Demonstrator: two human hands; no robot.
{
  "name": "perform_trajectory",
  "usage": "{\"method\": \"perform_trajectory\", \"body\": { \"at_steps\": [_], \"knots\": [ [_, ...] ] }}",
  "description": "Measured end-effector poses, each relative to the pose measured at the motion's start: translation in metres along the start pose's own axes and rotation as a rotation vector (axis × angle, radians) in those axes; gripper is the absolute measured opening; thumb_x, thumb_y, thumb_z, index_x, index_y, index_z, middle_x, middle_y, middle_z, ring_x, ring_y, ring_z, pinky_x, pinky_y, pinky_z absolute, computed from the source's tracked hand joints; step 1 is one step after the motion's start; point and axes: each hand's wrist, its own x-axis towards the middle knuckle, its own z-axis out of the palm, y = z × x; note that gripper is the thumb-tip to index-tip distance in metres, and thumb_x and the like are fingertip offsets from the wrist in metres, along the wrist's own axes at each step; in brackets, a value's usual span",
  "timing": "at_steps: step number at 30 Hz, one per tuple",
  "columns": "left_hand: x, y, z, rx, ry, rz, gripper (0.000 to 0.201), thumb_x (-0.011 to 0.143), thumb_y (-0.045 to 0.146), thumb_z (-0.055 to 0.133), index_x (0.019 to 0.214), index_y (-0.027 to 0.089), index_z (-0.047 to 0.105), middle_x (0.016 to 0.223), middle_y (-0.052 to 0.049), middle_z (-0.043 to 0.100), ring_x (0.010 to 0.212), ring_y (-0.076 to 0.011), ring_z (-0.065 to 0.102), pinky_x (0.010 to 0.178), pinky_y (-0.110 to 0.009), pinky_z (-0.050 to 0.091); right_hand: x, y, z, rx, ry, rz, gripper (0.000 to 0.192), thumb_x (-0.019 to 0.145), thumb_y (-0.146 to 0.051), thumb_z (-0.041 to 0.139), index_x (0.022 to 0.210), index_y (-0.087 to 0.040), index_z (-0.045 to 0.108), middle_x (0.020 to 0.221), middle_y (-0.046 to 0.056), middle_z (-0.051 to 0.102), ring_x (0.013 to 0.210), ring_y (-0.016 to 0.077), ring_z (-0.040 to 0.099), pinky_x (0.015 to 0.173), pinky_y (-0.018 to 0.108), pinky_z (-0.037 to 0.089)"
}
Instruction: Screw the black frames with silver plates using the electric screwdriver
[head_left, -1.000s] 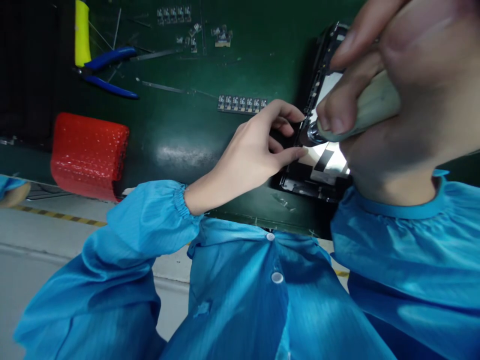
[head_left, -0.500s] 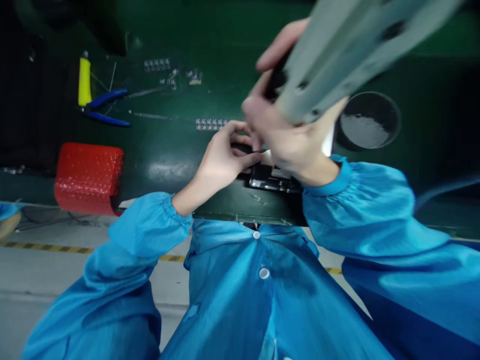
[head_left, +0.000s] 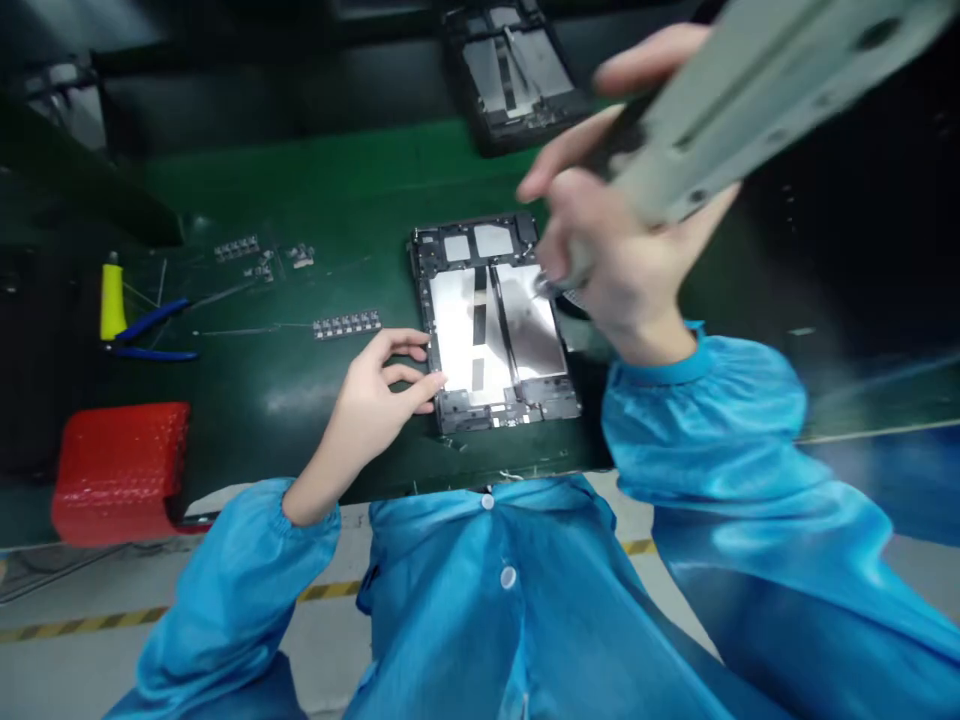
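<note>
In the head view, a dark green desk point(head_left: 277, 395) filled the middle, and pale floor with yellow-and-black striped tape point(head_left: 90, 623) showed below. At the far side lay a second device frame point(head_left: 517, 75), at the left a red roll point(head_left: 120, 465).

The opened device frame point(head_left: 457, 345) lay near the desk's front edge, a narrow green strip between them. Wider green surface stretched from its left side to the roll, and more reached toward the far side. A parts strip point(head_left: 346, 325) lay left of the frame; blue-handled pliers point(head_left: 154, 325) lay farther left.

The left hand point(head_left: 386, 390) was half open, thumb and fingertips against the frame's left edge. The right hand point(head_left: 611, 250) gripped a grey-green tool point(head_left: 757, 115), its metal tip over the right panel; contact could not be judged.

A round container point(head_left: 574, 307) sat mostly hidden behind that hand, its contents out of sight.
</note>
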Motion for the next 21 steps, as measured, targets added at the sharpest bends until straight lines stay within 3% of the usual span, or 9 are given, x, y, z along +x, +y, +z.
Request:
{"method": "perform_trajectory", "body": {
  "at_steps": [3,6,11,16,21],
  "knots": [
    [0.004,0.007,-0.002,0.060,-0.106,-0.015,0.048,0.085,0.028,0.092,0.129,0.025,0.073,0.117,-0.003,0.058,0.083,-0.0138,0.074,0.067,-0.029,0.076,0.008,0.034,-0.045,0.052,0.127,-0.069,0.056,0.095,-0.045,0.073,0.127,-0.018,0.036,0.097,-0.002,0.056,0.057,-0.0050,0.042,0.044,0.014,0.027],
    [0.012,0.018,-0.009,0.139,-0.192,-0.048,0.046,0.084,0.032,0.095,0.127,0.026,0.079,0.112,-0.003,0.060,0.079,-0.0168,0.078,0.070,-0.031,0.077,0.007,0.057,-0.062,0.066,0.141,-0.118,0.047,0.097,-0.039,0.067,0.123,-0.017,0.035,0.087,-0.003,0.050,0.053,-0.0037,0.039,0.043,0.015,0.023],
    [0.016,0.023,-0.015,0.214,-0.202,-0.033,0.050,0.084,0.039,0.098,0.131,0.030,0.082,0.122,-0.007,0.071,0.083,-0.0204,0.081,0.072,-0.030,0.076,0.003,0.059,-0.052,0.090,0.094,-0.143,0.039,0.098,-0.029,0.058,0.125,-0.012,0.035,0.089,-0.001,0.050,0.057,-0.0049,0.042,0.046,0.014,0.025],
    [0.010,0.017,-0.014,0.211,-0.171,-0.029,0.064,0.084,0.034,0.098,0.144,0.038,0.076,0.117,-0.003,0.067,0.085,-0.0171,0.077,0.078,-0.028,0.074,0.002,0.053,-0.047,0.087,0.121,-0.121,0.039,0.098,-0.032,0.063,0.122,-0.015,0.038,0.088,0.001,0.047,0.070,-0.0033,0.052,0.049,0.015,0.031],
    [0.008,0.015,-0.013,0.149,-0.168,-0.036,0.070,0.085,0.030,0.096,0.150,0.038,0.071,0.114,-0.003,0.065,0.087,-0.0173,0.075,0.078,-0.028,0.073,0.002,0.055,-0.048,0.083,0.108,-0.119,0.041,0.096,-0.033,0.069,0.119,-0.013,0.042,0.111,0.003,0.055,0.072,-0.0027,0.056,0.048,0.018,0.034]
  ]
}}
